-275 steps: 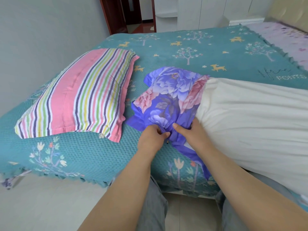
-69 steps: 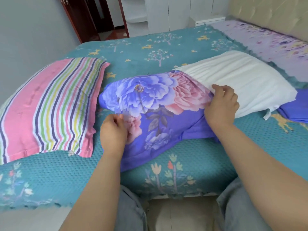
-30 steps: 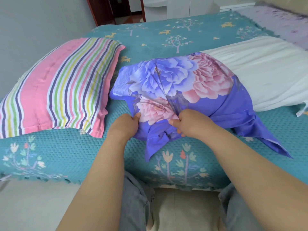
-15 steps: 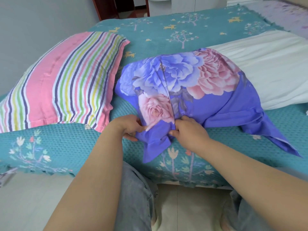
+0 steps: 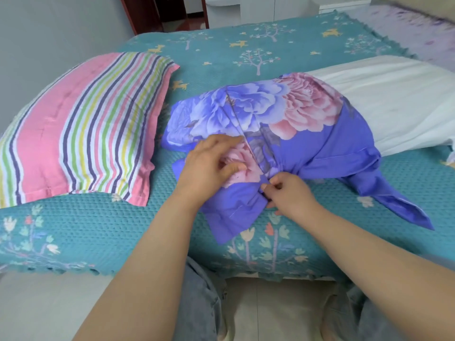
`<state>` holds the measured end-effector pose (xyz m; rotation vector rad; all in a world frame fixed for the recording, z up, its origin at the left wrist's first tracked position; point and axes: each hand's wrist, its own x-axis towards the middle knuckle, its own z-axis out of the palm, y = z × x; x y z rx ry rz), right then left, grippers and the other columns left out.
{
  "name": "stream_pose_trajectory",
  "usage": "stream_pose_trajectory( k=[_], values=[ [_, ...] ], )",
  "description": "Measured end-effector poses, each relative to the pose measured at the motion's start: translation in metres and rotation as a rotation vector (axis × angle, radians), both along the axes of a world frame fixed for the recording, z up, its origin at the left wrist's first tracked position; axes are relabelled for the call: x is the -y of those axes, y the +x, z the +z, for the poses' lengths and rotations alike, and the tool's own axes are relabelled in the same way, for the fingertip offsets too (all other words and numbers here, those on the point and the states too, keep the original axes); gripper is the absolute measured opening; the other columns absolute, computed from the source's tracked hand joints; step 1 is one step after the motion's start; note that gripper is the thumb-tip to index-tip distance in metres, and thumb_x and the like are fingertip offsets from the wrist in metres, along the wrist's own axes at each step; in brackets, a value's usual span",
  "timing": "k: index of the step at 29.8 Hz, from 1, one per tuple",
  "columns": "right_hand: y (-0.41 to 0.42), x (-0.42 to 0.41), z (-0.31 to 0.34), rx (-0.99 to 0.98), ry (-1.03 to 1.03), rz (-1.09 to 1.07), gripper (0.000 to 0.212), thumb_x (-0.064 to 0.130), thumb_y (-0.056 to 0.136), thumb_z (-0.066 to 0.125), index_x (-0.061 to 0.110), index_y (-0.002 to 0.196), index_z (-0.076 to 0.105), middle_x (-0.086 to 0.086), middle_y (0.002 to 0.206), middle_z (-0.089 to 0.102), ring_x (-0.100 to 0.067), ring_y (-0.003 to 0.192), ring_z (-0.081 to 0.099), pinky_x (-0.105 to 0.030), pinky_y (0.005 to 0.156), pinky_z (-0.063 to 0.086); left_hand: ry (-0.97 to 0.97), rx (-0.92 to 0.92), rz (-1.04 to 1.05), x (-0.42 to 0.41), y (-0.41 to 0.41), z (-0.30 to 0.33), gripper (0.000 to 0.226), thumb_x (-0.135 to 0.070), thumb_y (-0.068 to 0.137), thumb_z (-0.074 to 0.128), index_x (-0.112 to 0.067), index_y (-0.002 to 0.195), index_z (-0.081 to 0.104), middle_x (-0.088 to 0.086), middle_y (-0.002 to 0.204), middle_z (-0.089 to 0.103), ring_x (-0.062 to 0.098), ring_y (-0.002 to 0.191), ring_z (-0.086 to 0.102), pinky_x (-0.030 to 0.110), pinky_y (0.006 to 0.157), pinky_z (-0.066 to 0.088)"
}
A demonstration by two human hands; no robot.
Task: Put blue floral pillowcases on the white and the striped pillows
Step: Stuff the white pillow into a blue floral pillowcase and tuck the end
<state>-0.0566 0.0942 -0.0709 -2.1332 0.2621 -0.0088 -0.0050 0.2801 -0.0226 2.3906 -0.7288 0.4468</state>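
1. My left hand (image 5: pixel 211 166) rests on the blue floral pillowcase (image 5: pixel 266 134), fingers relaxed and spread over the pink rose print, thumb lying along the cloth; this grip is released, closed on nothing.
2. My right hand (image 5: pixel 288 193) has its fingers curled, pinching a bunched fold of the pillowcase near the near edge of the bed (image 5: pixel 98 232); this grip grasps the cloth.
3. The pillowcase covers only the left end of the white pillow (image 5: pixel 394 107); the right part of the pillow lies bare, reaching off to the right.
4. Loose blue cloth trails from the pillowcase: one flap hangs over the near edge of the bed below my hands, another stretches out to the right on the teal bedspread.
5. The striped pillow (image 5: pixel 81 129) lies uncovered on the left of the bed, just beside the pillowcase, not touched by either hand.
6. My legs in grey trousers (image 5: pixel 199 303) stand against the near side of the bed.
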Motion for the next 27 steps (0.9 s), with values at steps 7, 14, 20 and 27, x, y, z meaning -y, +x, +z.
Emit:
stream_pose_trajectory(
  k=[7,14,20,27],
  values=[
    [-0.012,-0.037,-0.018,0.259,0.279,0.213,0.033,0.022,0.080,0.067,0.023,0.111,0.057,0.004,0.113,0.066,-0.012,0.104,0.061,-0.037,0.096,0.047,-0.171,-0.077,0.276,0.007,0.003,0.001,0.044,-0.037,0.080,0.070,-0.018,0.118,0.059,0.002,0.111,0.055,0.024,0.104,0.055,0.035,0.096,0.043],
    [0.015,-0.054,-0.006,0.527,0.518,0.111,0.065,-0.003,0.082,0.062,0.023,0.134,0.033,0.020,0.136,0.046,0.005,0.122,0.046,-0.021,0.101,0.038,-0.470,-0.081,0.535,-0.005,-0.012,0.020,0.017,-0.031,0.089,0.062,-0.016,0.080,0.059,-0.010,0.069,0.060,0.008,0.064,0.053,0.019,0.064,0.036],
    [0.037,-0.078,0.004,0.394,0.783,-0.419,0.032,-0.002,0.076,0.069,0.012,0.097,0.049,-0.015,0.096,0.056,-0.014,0.074,0.055,-0.030,0.074,0.046,-0.510,-0.187,0.358,0.000,-0.008,0.022,0.032,-0.015,0.086,0.066,-0.014,0.118,0.062,-0.007,0.111,0.062,0.001,0.093,0.058,0.004,0.081,0.042],
    [0.025,-0.097,-0.004,0.331,0.773,-0.161,0.016,-0.002,0.086,0.058,0.012,0.093,0.054,0.001,0.077,0.059,0.002,0.066,0.047,-0.016,0.067,0.040,-0.326,-0.198,0.459,0.009,-0.006,0.029,0.008,-0.024,0.084,0.068,-0.017,0.088,0.067,-0.006,0.077,0.061,0.015,0.075,0.055,0.022,0.071,0.042]
  ],
)
